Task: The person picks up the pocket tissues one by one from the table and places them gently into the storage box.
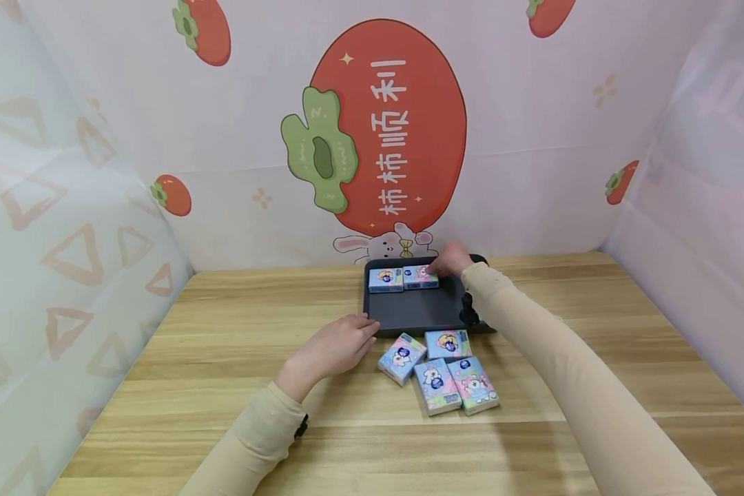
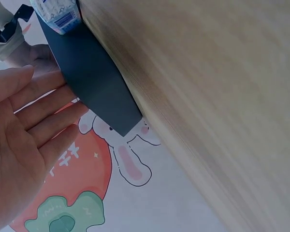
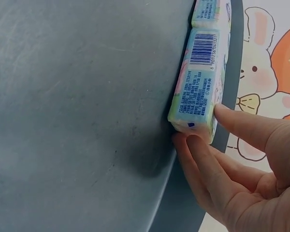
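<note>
My right hand (image 1: 454, 260) reaches over the far side of a dark grey tray (image 1: 415, 313). In the right wrist view, its thumb and fingertips pinch the end of a pastel tissue pack (image 3: 197, 79). That pack lies flat in the tray, end to end with a second tissue pack (image 1: 386, 280) at the far left corner. My left hand (image 1: 337, 344) rests at the tray's near left corner, its fingers (image 2: 43, 106) fairly straight against the rim. Outside the near rim lie several more tissue packs (image 1: 437, 387), grouped loosely on the wooden table (image 1: 254, 358).
A printed cloth (image 1: 235, 138) with persimmons and a rabbit hangs behind the table, with side cloths left and right. A small black object (image 1: 468, 310) shows beside the right sleeve, and a dark band (image 1: 301, 426) is at the left sleeve.
</note>
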### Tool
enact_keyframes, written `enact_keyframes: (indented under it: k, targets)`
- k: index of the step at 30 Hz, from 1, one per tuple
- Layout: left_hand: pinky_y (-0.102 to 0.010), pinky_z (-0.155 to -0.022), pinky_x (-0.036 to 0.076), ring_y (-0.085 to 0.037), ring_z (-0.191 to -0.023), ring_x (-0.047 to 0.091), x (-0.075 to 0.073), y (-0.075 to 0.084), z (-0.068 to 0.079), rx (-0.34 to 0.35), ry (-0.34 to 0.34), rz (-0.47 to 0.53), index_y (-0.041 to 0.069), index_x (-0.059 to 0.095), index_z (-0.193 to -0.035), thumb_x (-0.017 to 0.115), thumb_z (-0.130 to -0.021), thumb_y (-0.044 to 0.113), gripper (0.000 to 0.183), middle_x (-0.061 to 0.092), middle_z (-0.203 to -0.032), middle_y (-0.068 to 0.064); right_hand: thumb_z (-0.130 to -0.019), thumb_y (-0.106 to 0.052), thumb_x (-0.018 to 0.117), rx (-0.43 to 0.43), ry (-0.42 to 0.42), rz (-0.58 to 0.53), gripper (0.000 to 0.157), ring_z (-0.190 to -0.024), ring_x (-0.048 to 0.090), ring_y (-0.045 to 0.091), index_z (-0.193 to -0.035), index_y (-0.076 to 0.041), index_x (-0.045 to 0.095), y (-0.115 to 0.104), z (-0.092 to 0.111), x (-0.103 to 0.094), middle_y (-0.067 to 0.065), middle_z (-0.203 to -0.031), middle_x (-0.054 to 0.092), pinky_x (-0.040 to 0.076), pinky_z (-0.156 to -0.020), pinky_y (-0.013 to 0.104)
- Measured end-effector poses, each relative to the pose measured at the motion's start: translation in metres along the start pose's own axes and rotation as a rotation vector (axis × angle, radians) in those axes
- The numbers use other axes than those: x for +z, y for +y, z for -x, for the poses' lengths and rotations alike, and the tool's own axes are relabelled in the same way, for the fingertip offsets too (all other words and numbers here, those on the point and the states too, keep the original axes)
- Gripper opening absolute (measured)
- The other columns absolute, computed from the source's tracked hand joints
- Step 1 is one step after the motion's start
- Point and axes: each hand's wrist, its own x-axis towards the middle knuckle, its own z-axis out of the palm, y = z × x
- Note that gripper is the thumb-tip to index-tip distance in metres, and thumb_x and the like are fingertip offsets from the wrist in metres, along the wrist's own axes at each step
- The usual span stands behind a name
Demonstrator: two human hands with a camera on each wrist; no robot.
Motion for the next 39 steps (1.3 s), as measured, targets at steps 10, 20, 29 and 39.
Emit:
enact_keyframes:
  k: [10, 20, 29, 39]
  targets:
    - [-0.039, -0.105, 0.044, -0.027, -0.123, 0.055, 0.002, 0.0, 0.0, -0.006, 0.003, -0.002, 0.003, 0.061, -0.126, 0.05, -0.099, 0.024, 0.036, 0.06, -0.128, -0.014, -0.079, -0.017, 0.078, -0.003, -0.002, 0.019, 0.031, -0.075, 0.06, 0.022, -0.099, 0.005, 0.069, 0.003, -0.003, 0.001, 0.014, -0.091, 0.066, 0.056, -0.07, 0.03]
    - [-0.04, -0.106, 0.043, -0.028, -0.123, 0.054, 0.0, 0.001, 0.001, -0.015, -0.002, 0.013, 0.003, 0.061, -0.126, 0.05, -0.099, 0.024, 0.036, 0.06, -0.128, -0.015, -0.08, -0.014, 0.076, 0.013, -0.01, -0.013, 0.029, -0.082, 0.065, 0.027, -0.099, 0.006, 0.068, 0.0, 0.004, 0.0, 0.015, -0.091, 0.067, 0.058, -0.072, 0.031]
    - [-0.04, -0.105, 0.044, -0.028, -0.123, 0.054, -0.001, 0.001, 0.001, -0.017, -0.001, 0.023, 0.003, 0.061, -0.126, 0.05, -0.099, 0.024, 0.036, 0.06, -0.128, -0.014, -0.084, -0.018, 0.072, 0.013, -0.031, 0.035, 0.03, -0.08, 0.064, 0.027, -0.102, 0.006, 0.067, -0.002, 0.005, -0.001, 0.015, -0.09, 0.065, 0.057, -0.075, 0.033]
    - [-0.039, -0.106, 0.043, -0.027, -0.124, 0.054, -0.001, 0.001, 0.001, -0.019, -0.004, 0.02, 0.003, 0.06, -0.127, 0.049, -0.099, 0.024, 0.037, 0.06, -0.129, -0.014, -0.091, -0.022, 0.062, 0.035, -0.064, 0.04, 0.031, -0.083, 0.068, 0.028, -0.106, 0.005, 0.066, -0.002, 0.005, -0.008, 0.019, -0.101, 0.067, 0.058, -0.079, 0.036]
